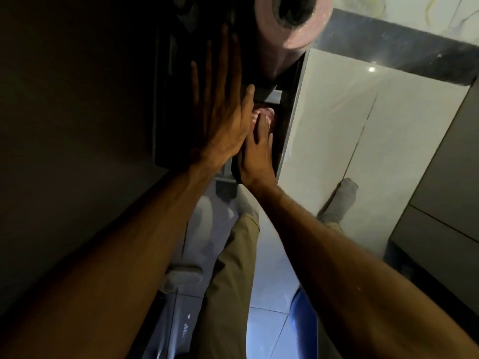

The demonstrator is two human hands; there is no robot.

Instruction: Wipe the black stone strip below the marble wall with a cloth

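Note:
The black stone strip [388,45] runs across the upper right, below the pale veined marble wall [427,11]. My left hand [223,107] lies flat with its fingers spread on a dark panel [176,99]. It holds nothing. My right hand [256,154] reaches into a narrow dark recess beside that panel. Its fingers close on a crumpled pink cloth [265,116], which the hand and the shadow partly hide. Both hands are well left of the strip.
A large pink roll [293,24] sits at the top above the recess. A glossy white surface [337,112] lies between the recess and the strip. A grey cabinet [440,177] stands on the right. Below are my socked foot [339,200] and a blue object [303,320].

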